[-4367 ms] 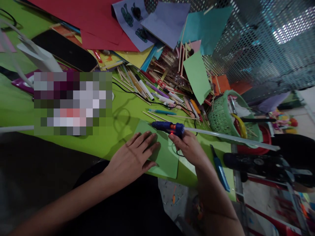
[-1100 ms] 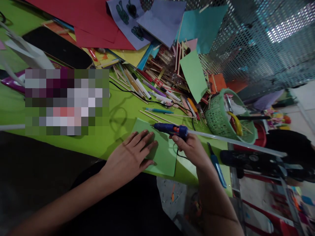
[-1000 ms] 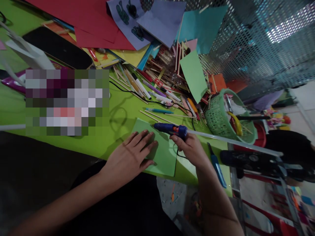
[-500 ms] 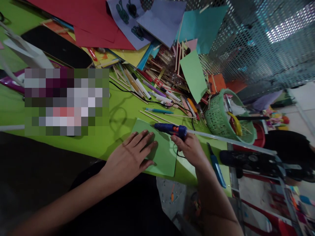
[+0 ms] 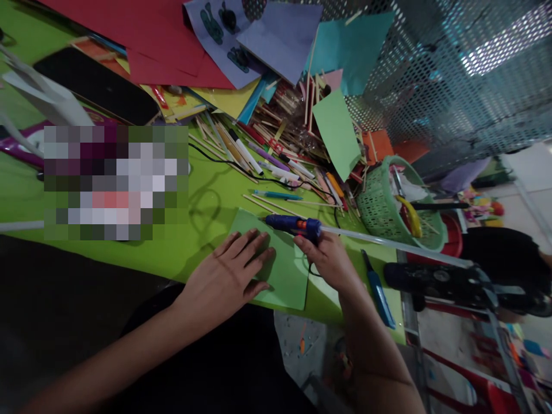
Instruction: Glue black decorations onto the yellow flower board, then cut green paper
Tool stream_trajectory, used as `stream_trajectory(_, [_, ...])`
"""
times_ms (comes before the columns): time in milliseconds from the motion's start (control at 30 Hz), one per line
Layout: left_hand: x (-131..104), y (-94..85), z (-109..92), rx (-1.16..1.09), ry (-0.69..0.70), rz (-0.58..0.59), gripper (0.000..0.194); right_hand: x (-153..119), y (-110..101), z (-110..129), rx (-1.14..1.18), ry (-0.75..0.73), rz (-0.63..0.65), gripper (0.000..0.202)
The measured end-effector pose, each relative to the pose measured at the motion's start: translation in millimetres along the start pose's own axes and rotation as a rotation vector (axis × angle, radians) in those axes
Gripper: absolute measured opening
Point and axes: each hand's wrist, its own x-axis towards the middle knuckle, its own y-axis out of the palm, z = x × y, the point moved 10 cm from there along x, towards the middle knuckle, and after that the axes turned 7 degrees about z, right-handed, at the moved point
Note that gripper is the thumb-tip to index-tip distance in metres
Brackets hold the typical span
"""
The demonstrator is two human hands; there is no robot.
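A sheet of green paper [image 5: 287,284] lies near the front edge of the lime-green table. My left hand [image 5: 230,267] rests flat on its left part, fingers spread. Wrapped round the handle of a blue glue gun [image 5: 287,223] is my right hand [image 5: 330,259]. The gun's nozzle points left, over the upper left part of the sheet, just beyond my left fingertips; whether it touches the paper I cannot tell. A long clear glue stick [image 5: 388,241] sticks out of the gun's back end toward the right.
A blue utility knife [image 5: 379,293] lies right of my right forearm. Beyond it stand a green basket [image 5: 375,198] and a dark bottle [image 5: 422,279]. Markers, sticks and coloured papers [image 5: 338,135] crowd the back. A black phone [image 5: 97,83] lies at left, near a blurred-out patch. A black cord crosses the table.
The glue gun in my right hand has shifted slightly to the left along the paper's upper part. My left hand stays in place on the sheet.
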Motion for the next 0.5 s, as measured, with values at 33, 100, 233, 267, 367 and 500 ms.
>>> stream_trajectory(33, [0.1,0.1,0.0,0.000,-0.002,0.002,0.053,-0.8,-1.1,-0.6,-0.004,0.008,-0.006,0.039])
stream_trajectory(100, [0.1,-0.1,-0.1,-0.001,-0.003,0.005,0.053,-2.7,-2.7,-2.0,-0.015,0.023,-0.003,0.039])
stream_trajectory(233, [0.1,-1.0,-0.6,-0.004,0.003,0.000,0.053,-4.0,-3.8,-1.9,-0.019,0.027,0.003,0.038])
stream_trajectory(267, [0.2,-1.2,-0.6,-0.006,0.005,-0.003,0.053,-3.6,-3.9,-1.1,-0.016,0.021,-0.001,0.038])
stream_trajectory(367, [0.2,-1.0,0.3,-0.018,0.003,-0.003,0.053,-2.3,-3.1,0.5,-0.014,0.008,-0.009,0.037])
stream_trajectory(500, [-0.1,0.3,0.7,-0.014,0.000,0.007,0.053,-6.0,-5.5,-3.9,-0.033,0.021,-0.017,0.036])
